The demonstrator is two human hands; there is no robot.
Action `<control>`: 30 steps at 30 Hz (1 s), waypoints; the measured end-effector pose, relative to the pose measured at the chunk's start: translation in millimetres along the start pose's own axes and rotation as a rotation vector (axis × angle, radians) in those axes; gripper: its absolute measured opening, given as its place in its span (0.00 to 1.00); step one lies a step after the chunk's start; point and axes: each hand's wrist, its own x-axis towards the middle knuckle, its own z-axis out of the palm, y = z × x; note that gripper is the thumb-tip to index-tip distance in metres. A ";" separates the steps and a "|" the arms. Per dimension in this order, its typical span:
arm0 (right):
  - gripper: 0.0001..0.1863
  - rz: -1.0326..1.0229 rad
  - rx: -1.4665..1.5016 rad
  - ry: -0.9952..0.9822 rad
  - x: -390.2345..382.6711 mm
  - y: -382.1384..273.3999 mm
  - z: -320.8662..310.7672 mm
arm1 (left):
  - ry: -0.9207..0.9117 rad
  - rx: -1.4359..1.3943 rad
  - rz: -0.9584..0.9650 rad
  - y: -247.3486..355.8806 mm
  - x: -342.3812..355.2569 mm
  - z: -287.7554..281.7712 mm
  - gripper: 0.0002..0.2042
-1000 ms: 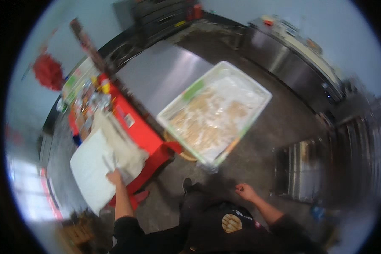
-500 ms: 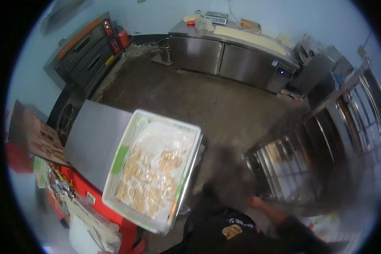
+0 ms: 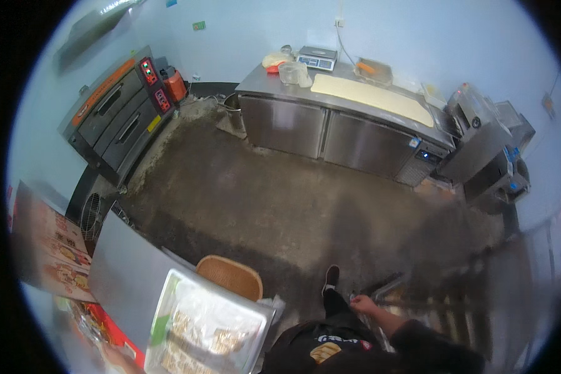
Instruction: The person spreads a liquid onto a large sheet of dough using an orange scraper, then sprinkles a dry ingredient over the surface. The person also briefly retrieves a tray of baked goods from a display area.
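Observation:
My left hand (image 3: 115,355) is at the lower left, blurred and partly cut off, beside a red counter (image 3: 131,349) cluttered with small packets; its grip is unclear. A white tray (image 3: 268,321) lined with plastic holds rows of small pale-brown items. It stands on a steel table (image 3: 121,262), with a brown basket (image 3: 227,268) just beyond it. My right hand (image 3: 360,304) hangs low right of my apron, fingers closed, near a blurred steel rack (image 3: 467,299); whether it holds anything is unclear.
A deck oven (image 3: 112,112) and an orange gas cylinder (image 3: 176,87) stand back left. A steel worktop fridge (image 3: 280,121) carries a scale (image 3: 318,57) and a long dough sheet (image 3: 368,93). Steel machines (image 3: 480,131) stand at right, a poster board (image 3: 53,243) at left.
My view has swung up and rightward from the cloth and red counter to the back of the room. I have stepped forward past the tray. My left hand has left the white cloth area.

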 end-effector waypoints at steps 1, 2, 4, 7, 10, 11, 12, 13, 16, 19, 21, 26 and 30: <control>0.16 0.037 -0.039 -0.032 25.9 -8.1 -19.5 | -0.020 -0.044 0.001 23.2 -9.5 27.6 0.15; 0.17 -0.051 -0.066 -0.041 51.8 -16.6 -41.5 | -0.042 -0.095 0.002 48.1 -21.3 56.4 0.15; 0.18 -0.037 -0.235 -0.047 94.2 -30.7 -86.2 | -0.096 -0.171 0.008 102.2 -49.0 112.4 0.14; 0.16 0.116 -0.096 -0.024 160.3 -56.5 -182.2 | -0.180 -0.245 -0.065 190.9 -111.0 208.6 0.13; 0.14 0.098 -0.026 0.037 217.7 -75.8 -284.4 | -0.237 -0.384 -0.109 274.5 -180.3 312.3 0.12; 0.14 0.162 0.088 0.094 238.9 -81.8 -318.6 | -0.406 -0.453 -0.079 301.9 -200.4 341.8 0.11; 0.13 0.175 0.122 0.129 260.7 -87.4 -351.0 | -0.572 -0.499 -0.066 328.7 -217.6 370.1 0.11; 0.13 0.179 0.144 0.159 282.0 -91.6 -377.7 | -0.613 -0.509 0.006 350.6 -239.7 399.3 0.09; 0.14 0.202 0.104 0.252 350.0 -98.3 -449.4 | -0.731 -0.397 0.186 420.6 -291.0 501.4 0.05; 0.15 0.190 0.110 0.332 415.3 -100.8 -490.2 | -1.009 -0.465 -0.041 489.1 -328.6 617.4 0.06; 0.16 0.224 0.099 0.329 450.5 -106.2 -501.8 | -1.010 -0.328 -0.064 539.3 -359.6 711.8 0.04; 0.18 0.119 -0.431 0.160 495.6 -172.4 -532.4 | -1.420 -0.416 -0.260 689.0 -462.6 895.1 0.05; 0.15 0.048 0.164 0.622 503.8 -277.0 -582.9 | -1.717 -0.384 -0.161 811.8 -540.3 994.1 0.08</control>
